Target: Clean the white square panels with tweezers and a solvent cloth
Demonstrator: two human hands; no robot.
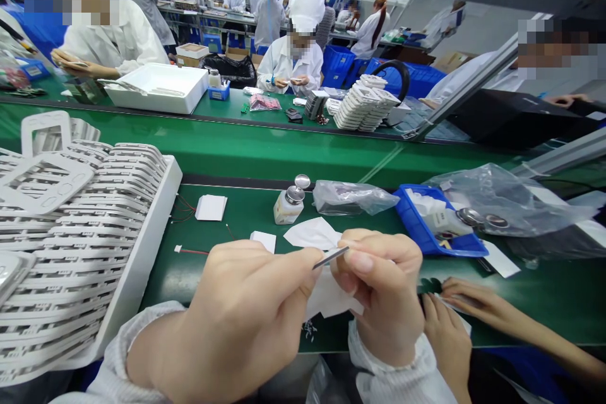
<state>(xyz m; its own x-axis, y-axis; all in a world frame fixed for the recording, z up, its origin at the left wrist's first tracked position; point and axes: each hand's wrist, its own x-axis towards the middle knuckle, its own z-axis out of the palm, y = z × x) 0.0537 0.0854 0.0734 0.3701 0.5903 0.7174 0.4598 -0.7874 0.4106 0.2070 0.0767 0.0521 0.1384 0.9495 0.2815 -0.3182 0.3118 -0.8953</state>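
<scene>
My left hand (pixel 246 309) and my right hand (pixel 383 290) are raised over the green bench, close together. Between their fingertips they pinch a thin, flat dark piece (pixel 331 257), seen almost edge-on; its kind is unclear. White wipes or paper (pixel 315 233) show behind and below my right fingers, and I cannot tell whether that hand holds any of it. Just beyond my hands are a white square piece (pixel 264 240) and a pump-top bottle (pixel 290 202). A red wire with a white connector (pixel 192 250) lies left of my left hand.
A white tray (pixel 137 278) stacked with white plastic frames (pixel 108 214) fills the left. To the right are a blue bin (pixel 411 227) holding a bottle, plastic bags (pixel 516 202) and a co-worker's hands (pixel 454 322). More people work across the green divider (pixel 265 151).
</scene>
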